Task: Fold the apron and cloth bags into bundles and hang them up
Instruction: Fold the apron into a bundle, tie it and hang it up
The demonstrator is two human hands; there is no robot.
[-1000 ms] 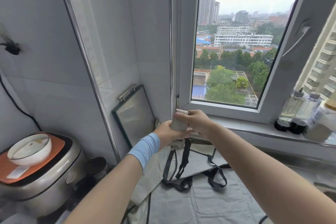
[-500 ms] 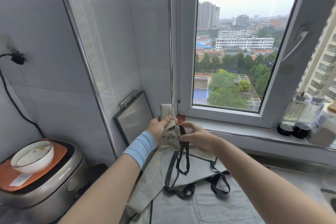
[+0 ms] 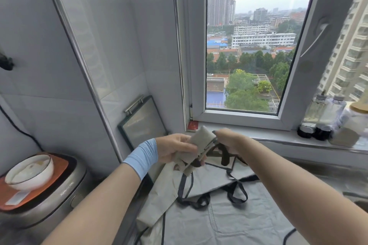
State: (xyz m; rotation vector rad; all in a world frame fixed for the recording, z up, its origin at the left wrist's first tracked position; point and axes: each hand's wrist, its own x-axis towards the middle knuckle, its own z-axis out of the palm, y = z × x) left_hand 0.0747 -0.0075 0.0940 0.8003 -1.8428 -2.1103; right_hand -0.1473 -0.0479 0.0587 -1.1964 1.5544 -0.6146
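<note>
Left hand [image 3: 175, 150] grip clamps a rolled beige cloth bundle [image 3: 200, 145] above the bench; right hand [image 3: 229, 141] pinches its dark webbing strap [image 3: 224, 155]. Below lie a limp beige bag [image 3: 211, 177] and grey apron [image 3: 239, 219].

Your left hand [image 3: 175, 150] grips a matt beige cloth bundle [image 3: 200, 146] — woven, with dark webbing straps [image 3: 224, 157] your right hand [image 3: 231, 141] pinches. Beneath it lies smooth grey apron cloth [image 3: 239, 223] (dark-piped edges). Along the counter's left edge, your rice cooker [image 3: 53, 203] is brushed metal — its bowl [image 3: 29, 173] glossy ceramic. The wall tiles [image 3: 49, 45] gleam.
</note>
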